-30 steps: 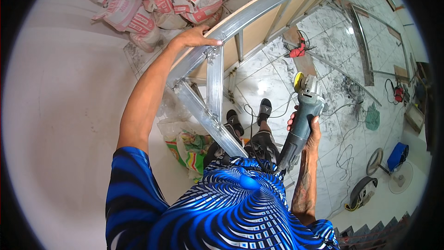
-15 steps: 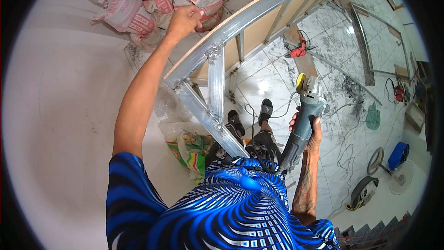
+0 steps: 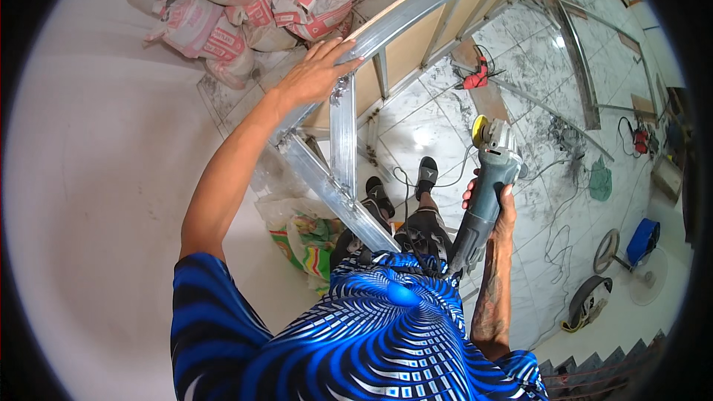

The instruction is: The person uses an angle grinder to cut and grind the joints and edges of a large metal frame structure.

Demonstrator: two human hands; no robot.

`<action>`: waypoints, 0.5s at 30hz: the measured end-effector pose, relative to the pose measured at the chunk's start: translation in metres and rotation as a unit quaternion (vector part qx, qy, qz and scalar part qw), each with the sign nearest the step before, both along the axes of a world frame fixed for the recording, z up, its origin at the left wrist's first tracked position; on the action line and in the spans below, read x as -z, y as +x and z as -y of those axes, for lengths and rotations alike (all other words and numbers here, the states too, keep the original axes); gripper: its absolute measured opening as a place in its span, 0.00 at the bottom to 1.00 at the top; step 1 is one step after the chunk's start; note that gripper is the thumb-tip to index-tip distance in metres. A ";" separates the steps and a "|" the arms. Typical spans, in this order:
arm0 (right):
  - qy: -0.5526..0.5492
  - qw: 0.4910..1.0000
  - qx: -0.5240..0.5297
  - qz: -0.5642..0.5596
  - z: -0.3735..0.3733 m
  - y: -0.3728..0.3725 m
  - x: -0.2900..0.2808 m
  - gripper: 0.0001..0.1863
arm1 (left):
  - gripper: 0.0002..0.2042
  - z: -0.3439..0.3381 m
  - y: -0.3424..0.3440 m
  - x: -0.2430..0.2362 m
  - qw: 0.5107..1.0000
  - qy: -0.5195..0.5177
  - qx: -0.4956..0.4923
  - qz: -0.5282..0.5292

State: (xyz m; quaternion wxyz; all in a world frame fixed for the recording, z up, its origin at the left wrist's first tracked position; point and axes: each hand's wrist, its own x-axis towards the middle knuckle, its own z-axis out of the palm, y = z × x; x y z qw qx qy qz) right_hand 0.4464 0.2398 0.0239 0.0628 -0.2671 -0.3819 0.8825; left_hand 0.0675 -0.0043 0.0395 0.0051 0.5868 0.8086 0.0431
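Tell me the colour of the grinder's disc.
The disc is yellow; the head view shows it best.

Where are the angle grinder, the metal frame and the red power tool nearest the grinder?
angle grinder (image 3: 486, 197): head view, on its dark body
metal frame (image 3: 343, 137): head view, on its short crossbar
red power tool (image 3: 477, 79): head view, on its casing

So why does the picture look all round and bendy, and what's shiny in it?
In the head view, the fisheye lens bends straight edges toward the black rim, so the metal frame looks bowed; also in the head view, white glare shines on the tiled floor, and the grinder looks fairly crisp.
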 end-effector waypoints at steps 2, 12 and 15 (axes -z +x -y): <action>0.001 1.000 0.003 0.006 0.002 -0.001 -0.003 0.46 | 0.28 0.008 0.005 0.003 1.000 -0.001 0.013 -0.023; -0.007 1.000 0.013 -0.003 0.002 -0.002 -0.003 0.46 | 0.25 0.004 0.004 -0.010 0.992 0.042 -0.094 0.074; -0.009 1.000 0.007 -0.007 0.001 -0.002 -0.005 0.46 | 0.24 0.005 0.011 -0.003 0.998 0.016 -0.063 0.026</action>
